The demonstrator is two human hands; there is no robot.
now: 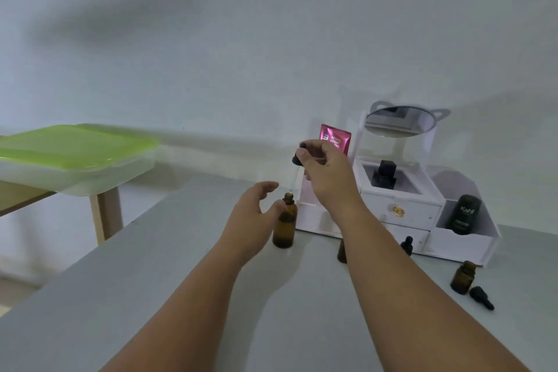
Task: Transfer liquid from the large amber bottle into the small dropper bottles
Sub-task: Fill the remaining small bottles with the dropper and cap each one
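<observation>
The large amber bottle [285, 224] stands uncapped on the grey table [151, 296]. My left hand [255, 214] is beside it, thumb touching its shoulder, fingers spread. My right hand [327, 170] is raised above and right of the bottle, pinching a black dropper cap [297, 157] whose clear pipette hangs down over the bottle's neck. A small amber bottle [463, 278] stands open at the right with a black dropper cap [481, 296] lying beside it. Another small bottle [342, 251] is mostly hidden behind my right forearm. A capped small bottle [407, 245] stands near the organiser.
A white cosmetic organiser [401, 211] with drawers and a tilted mirror [400, 122] stands behind the bottles, holding a dark tube [463, 214] and a pink sachet [335, 137]. At the left, a green-lidded plastic box [72, 157] sits on a wooden table.
</observation>
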